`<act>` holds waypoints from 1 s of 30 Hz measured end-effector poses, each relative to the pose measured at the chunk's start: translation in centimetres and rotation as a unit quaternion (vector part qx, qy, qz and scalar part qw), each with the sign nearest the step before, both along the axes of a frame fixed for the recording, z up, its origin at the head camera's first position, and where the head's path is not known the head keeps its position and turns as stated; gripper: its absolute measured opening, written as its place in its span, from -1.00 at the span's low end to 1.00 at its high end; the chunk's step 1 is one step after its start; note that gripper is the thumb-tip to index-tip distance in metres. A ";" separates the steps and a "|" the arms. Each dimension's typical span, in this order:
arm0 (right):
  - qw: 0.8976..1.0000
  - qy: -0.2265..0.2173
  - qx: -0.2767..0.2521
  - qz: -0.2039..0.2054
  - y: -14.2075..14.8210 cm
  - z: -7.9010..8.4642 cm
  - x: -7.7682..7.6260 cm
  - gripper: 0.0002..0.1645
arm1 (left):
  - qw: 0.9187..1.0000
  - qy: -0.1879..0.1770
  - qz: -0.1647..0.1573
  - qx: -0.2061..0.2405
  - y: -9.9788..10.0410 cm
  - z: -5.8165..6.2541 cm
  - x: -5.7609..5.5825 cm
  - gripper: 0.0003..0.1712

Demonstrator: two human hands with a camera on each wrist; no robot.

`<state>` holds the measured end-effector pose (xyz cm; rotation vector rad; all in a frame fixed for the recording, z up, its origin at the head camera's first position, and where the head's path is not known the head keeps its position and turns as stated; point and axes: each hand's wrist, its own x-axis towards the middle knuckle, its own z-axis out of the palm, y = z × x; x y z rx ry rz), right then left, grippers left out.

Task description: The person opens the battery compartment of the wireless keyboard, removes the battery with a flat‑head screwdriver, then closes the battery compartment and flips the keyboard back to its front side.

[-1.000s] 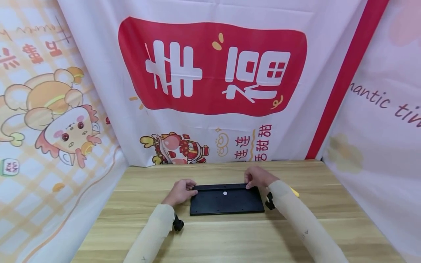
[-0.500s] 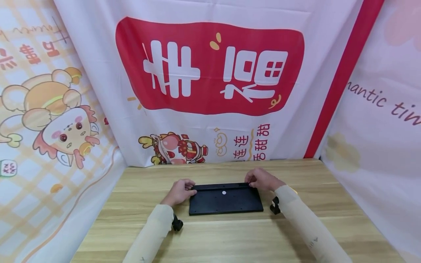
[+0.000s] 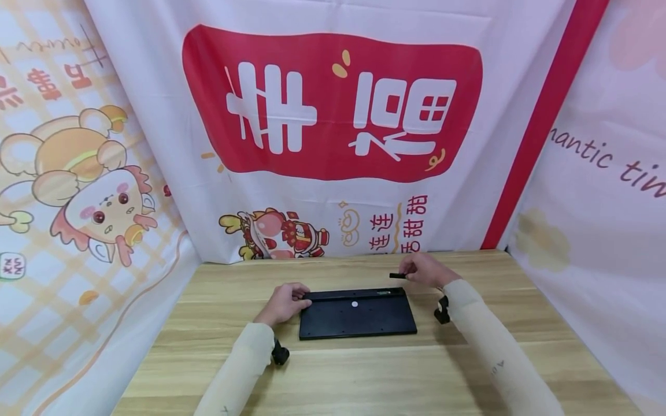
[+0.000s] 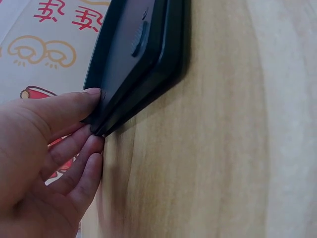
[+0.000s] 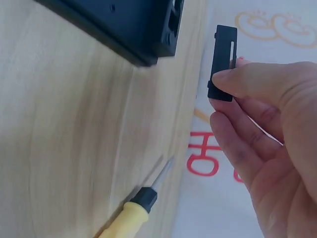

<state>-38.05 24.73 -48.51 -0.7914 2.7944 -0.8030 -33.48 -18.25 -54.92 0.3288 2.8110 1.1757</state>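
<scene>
A black keyboard (image 3: 358, 321) lies underside up on the table, with a round white sticker near its raised back edge. At that edge's right end, a small battery compartment (image 3: 384, 292) is uncovered. My left hand (image 3: 285, 303) pinches the keyboard's far left corner, thumb on top and fingers below, as the left wrist view shows. Beyond the far right corner, my right hand (image 3: 425, 270) holds a small black battery cover (image 5: 223, 52) between thumb and fingers. The cover is in the air, apart from the keyboard.
A screwdriver (image 5: 131, 215) with a yellow and black handle lies on the wooden table (image 3: 333, 381), right of the keyboard. Printed cloth (image 3: 333, 202) hangs behind the table's back edge and along both sides.
My right hand has lifted the battery cover off the keyboard and moved it back and slightly right, baring the compartment. My left hand keeps its hold on the left corner.
</scene>
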 end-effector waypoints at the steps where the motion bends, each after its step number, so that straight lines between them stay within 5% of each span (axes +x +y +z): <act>1: 1.000 0.000 0.001 -0.001 0.2 -0.1 -0.2 -0.80 | 1.000 0.002 -0.002 -0.003 0.0 0.0 0.0 -0.76; 19: 0.997 -0.026 0.005 -0.066 1.6 -4.3 -0.7 -0.79 | 1.000 -0.004 0.001 -0.002 0.1 0.0 0.3 -0.77; 30: 0.998 -0.032 0.009 -0.061 1.4 -4.0 -1.3 -0.77 | 1.000 0.001 0.003 0.004 -0.1 0.1 0.1 -0.78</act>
